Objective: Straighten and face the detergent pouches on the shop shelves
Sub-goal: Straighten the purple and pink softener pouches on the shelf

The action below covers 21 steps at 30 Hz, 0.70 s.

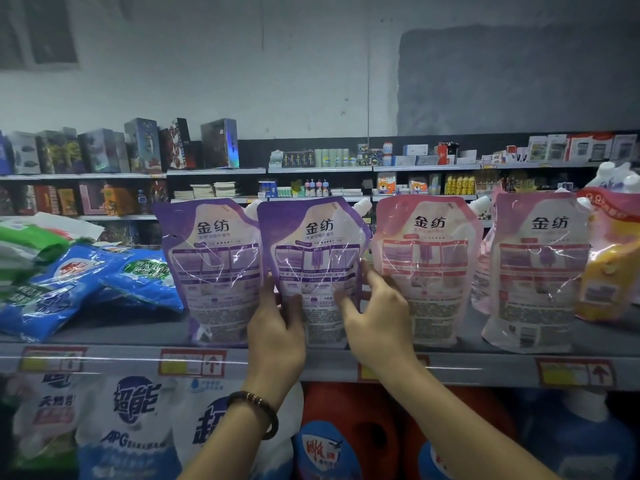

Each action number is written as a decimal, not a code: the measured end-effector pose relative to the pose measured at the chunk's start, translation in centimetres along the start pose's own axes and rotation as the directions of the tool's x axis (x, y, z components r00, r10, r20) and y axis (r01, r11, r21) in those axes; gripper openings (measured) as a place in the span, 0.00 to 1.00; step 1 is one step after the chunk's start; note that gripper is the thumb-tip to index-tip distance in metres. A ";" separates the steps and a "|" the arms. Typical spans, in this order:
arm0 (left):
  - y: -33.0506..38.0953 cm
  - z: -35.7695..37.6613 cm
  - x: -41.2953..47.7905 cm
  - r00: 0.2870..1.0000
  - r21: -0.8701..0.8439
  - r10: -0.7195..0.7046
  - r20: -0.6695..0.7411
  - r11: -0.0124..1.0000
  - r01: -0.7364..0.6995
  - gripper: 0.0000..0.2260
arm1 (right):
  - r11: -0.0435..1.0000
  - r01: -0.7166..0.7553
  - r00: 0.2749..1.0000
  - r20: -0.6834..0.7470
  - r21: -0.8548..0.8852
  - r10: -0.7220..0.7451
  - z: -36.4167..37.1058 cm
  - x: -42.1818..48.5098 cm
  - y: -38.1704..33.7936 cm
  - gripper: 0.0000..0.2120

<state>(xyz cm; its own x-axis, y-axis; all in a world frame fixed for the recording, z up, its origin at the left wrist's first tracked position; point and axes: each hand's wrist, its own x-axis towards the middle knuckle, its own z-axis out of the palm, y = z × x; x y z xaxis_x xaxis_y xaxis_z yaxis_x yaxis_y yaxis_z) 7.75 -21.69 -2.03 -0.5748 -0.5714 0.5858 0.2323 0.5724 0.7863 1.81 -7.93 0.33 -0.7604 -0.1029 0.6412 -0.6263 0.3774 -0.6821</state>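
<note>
Second purple pouch (pixel 313 268): upright on shelf (pixel 138 355), lower edge hidden behind hands. Left hand (pixel 277 327) grasping at its 7 o'clock, right hand (pixel 375 317) at 4 o'clock. Small print illegible. Pink pouch (pixel 427 271) at 3 o'clock.

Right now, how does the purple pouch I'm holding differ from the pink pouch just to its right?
The held purple pouch is purple and white; the pink pouch is pink and white. The purple one is gripped at its lower edges by the left hand and right hand; the pink one stands untouched on the shelf. Both stand upright, share the same brand lettering and a corner spout at the upper right.
</note>
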 end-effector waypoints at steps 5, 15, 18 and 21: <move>-0.4 0.8 -0.5 0.997 0.023 0.009 -0.073 1.000 -0.007 0.25 | 0.998 0.014 0.999 0.040 0.064 -0.017 -0.8 -0.4 0.2 0.22; 4.1 4.3 -4.2 0.945 0.009 0.295 -0.141 0.955 -0.297 0.27 | 0.994 0.074 0.964 -0.262 0.075 -0.052 -5.4 -0.6 2.2 0.14; 5.6 6.0 -4.7 0.934 -0.051 0.355 -0.040 0.933 -0.357 0.23 | 0.997 0.009 0.956 -0.292 0.072 0.013 -6.9 -0.4 3.0 0.19; 6.5 7.6 -5.2 0.945 -0.084 0.316 0.082 0.947 -0.309 0.26 | 0.996 -0.065 0.959 -0.271 0.061 0.079 -8.3 -0.2 3.8 0.25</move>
<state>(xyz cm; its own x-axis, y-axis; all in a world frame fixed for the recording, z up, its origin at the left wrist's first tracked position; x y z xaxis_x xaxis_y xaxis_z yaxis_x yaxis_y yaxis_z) 6.26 -10.50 -1.47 -0.5344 -0.3108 0.7860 0.4639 0.6694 0.5802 0.99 1.20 0.55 -0.7321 0.1808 0.6567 -0.5850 0.3269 -0.7422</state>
